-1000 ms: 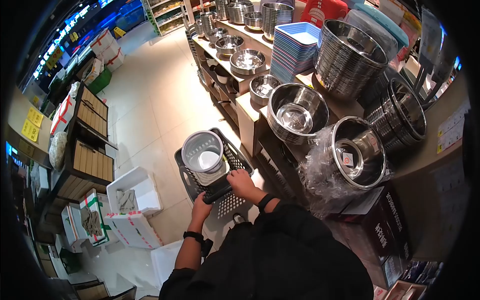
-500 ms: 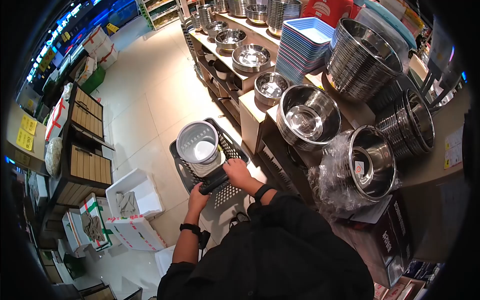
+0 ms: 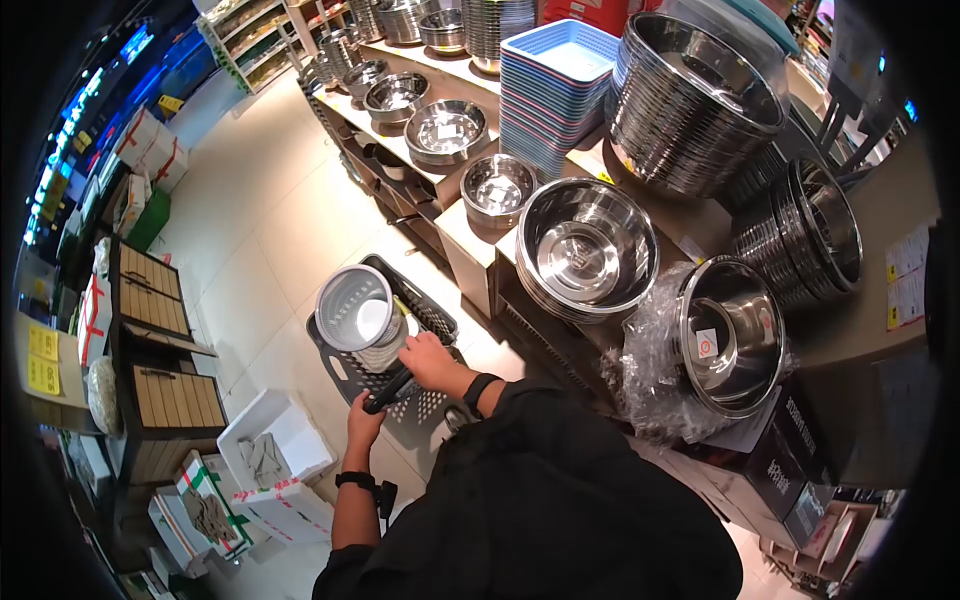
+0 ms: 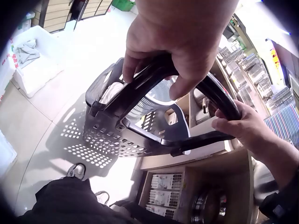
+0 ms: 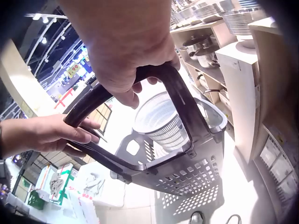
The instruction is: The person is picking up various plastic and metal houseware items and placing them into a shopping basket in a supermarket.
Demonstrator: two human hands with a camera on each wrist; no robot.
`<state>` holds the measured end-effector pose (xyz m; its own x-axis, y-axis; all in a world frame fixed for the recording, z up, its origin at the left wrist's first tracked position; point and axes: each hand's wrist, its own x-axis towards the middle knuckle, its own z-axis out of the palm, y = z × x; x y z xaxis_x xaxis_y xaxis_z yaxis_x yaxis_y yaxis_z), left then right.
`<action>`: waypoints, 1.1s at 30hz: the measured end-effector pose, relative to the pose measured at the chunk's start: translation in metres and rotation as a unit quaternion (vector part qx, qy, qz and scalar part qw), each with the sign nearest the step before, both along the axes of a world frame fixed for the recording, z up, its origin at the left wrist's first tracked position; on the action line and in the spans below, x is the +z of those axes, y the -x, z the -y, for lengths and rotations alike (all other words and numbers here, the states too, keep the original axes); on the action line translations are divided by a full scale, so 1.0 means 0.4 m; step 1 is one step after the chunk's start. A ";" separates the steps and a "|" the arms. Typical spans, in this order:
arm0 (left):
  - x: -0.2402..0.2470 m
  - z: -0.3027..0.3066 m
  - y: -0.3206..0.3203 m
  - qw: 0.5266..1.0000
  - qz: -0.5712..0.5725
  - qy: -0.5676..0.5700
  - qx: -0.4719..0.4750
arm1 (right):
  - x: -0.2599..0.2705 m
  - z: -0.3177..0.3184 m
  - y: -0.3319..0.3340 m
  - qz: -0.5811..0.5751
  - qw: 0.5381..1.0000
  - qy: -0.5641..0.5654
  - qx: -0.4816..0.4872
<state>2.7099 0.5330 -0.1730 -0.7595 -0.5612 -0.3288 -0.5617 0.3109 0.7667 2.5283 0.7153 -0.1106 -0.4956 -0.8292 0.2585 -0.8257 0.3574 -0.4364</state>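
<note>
My left hand [image 3: 365, 424] grips one end of the black handle [image 4: 218, 97] of a dark grey shopping basket [image 5: 187, 168]. Its fingers wrap over the bar in the left wrist view. My right hand [image 3: 432, 362] holds the other end of the same handle, thumb and fingers curled round it in the right wrist view. The basket hangs in front of my legs, its holed side casting a dotted shadow on the floor. Inside it sits a light grey perforated plastic basket [image 3: 345, 300], with a pale woven-looking item beneath it, partly hidden.
To the right, shelves carry stainless steel basins [image 3: 588, 245], a plastic-wrapped basin stack [image 3: 735, 335] and stacked blue trays [image 3: 560, 55]. White foam boxes [image 3: 285, 455] stand on the floor at left, near wooden-fronted cabinets [image 3: 178, 398]. A tiled aisle [image 3: 240, 215] runs ahead.
The head view has shifted, so the shelves, the shopping basket and both hands now appear farther left. Both hands keep hold of the handle, and the perforated basket stays inside.
</note>
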 end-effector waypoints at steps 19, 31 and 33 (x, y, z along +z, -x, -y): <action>-0.006 0.246 0.154 0.997 0.020 -0.009 -0.071 | -0.003 0.216 0.076 -0.032 0.991 -0.038 -0.124; 0.024 0.254 0.154 0.991 0.031 -0.097 -0.089 | 0.015 0.210 0.108 0.002 0.995 -0.074 -0.065; 0.041 0.248 0.156 0.993 0.048 -0.057 -0.092 | 0.038 0.182 0.110 0.029 0.995 -0.078 -0.053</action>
